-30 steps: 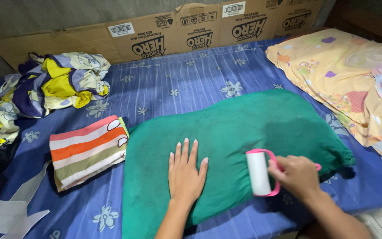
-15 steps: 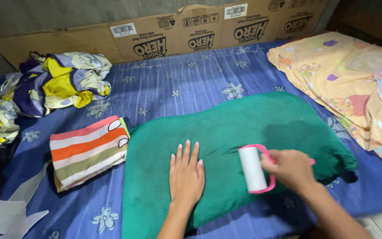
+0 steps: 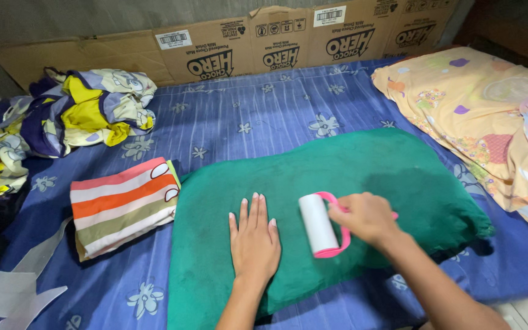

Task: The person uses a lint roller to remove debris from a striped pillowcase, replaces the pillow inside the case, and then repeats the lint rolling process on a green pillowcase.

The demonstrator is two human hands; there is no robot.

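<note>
In the head view, a green pillow [image 3: 331, 201] lay across the near part of a bed covered by a blue flowered sheet [image 3: 264, 116]. The left hand [image 3: 253, 239] lay flat and released on the pillow's near left part, fingers together, grasping nothing. Just right of it, the right hand [image 3: 365, 217] was clenched round the pink handle of a lint roller [image 3: 319, 224], whose white drum rested on the green cloth. The pillow looked soft and yielding, likely to bunch unless pinned flat. The roller looked light and stiff, best held by its handle, since the drum is probably sticky. A folded striped cloth [image 3: 123, 205] sat just left of the pillow, a crumpled patterned cloth [image 3: 68, 116] further back, and an orange pillow [image 3: 478, 116] at the right.
</note>
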